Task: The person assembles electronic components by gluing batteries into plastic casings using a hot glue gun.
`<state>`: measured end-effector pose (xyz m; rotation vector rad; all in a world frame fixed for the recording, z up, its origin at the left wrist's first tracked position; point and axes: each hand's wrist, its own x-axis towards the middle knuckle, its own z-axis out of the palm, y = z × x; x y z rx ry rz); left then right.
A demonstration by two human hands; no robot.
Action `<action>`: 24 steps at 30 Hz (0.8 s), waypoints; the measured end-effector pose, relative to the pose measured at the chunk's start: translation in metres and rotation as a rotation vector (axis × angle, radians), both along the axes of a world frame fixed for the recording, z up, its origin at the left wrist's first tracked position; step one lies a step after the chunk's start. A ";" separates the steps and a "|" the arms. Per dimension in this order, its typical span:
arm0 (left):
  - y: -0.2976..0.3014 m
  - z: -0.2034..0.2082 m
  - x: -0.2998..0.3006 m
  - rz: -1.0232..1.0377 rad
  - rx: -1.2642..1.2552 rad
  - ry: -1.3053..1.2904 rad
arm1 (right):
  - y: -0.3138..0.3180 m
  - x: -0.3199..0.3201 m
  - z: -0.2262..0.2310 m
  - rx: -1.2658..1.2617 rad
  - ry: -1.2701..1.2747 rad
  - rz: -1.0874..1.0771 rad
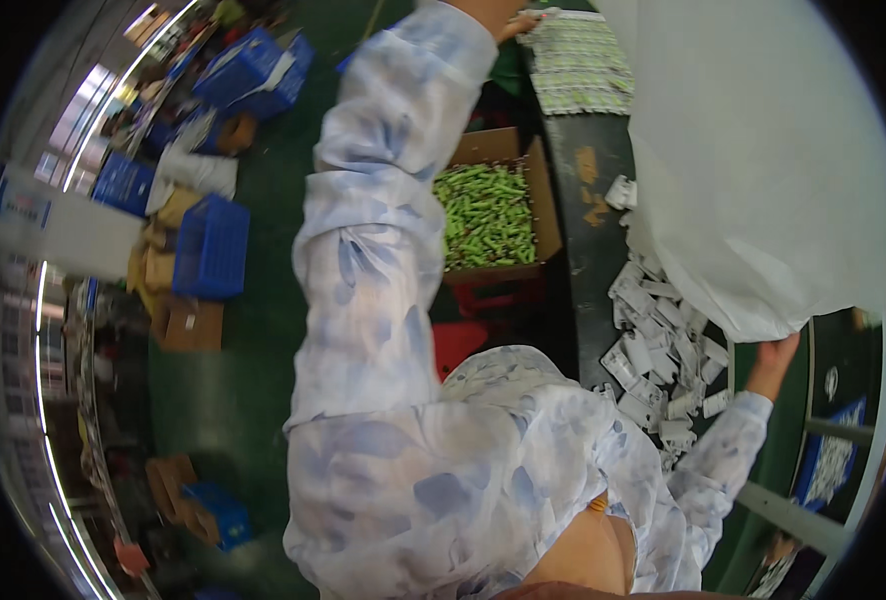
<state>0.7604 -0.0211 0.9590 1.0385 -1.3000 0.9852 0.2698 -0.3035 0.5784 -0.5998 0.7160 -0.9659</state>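
Observation:
A large white plastic sack [763, 190] hangs tilted over the dark worktable [588, 270] on the right. My right hand [777, 355] grips its lower edge, with the fingers partly behind the plastic. Below the sack's edge, small white plastic casings [653, 345] lie heaped on the tabletop. My left arm reaches far up the picture, and my left hand [501, 14] is mostly cut off at the top, so its grip is hidden. Close to that hand, rows of green-and-white pieces [583, 65] cover the table's far end.
Left of the table stands an open cardboard box [550, 205] full of small green cylinders [488, 215], above a red stool [460, 345]. Across the green floor [263, 330] are blue crates [211, 245] and cartons [191, 322]. A metal frame [793, 515] stands at the lower right.

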 end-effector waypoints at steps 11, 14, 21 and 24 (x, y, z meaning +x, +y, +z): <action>0.183 -0.215 0.078 -0.068 -0.205 1.014 | -0.005 0.084 0.180 -0.320 -0.026 0.210; 0.240 -0.325 0.015 0.247 0.208 1.076 | 0.069 0.155 0.200 -0.717 0.033 0.117; 0.270 -0.410 -0.226 -0.253 0.936 1.295 | 0.325 0.255 0.085 -1.653 -0.030 0.704; 0.287 -0.388 -0.234 -0.436 0.926 1.436 | 0.398 0.262 0.094 -1.879 -0.138 1.059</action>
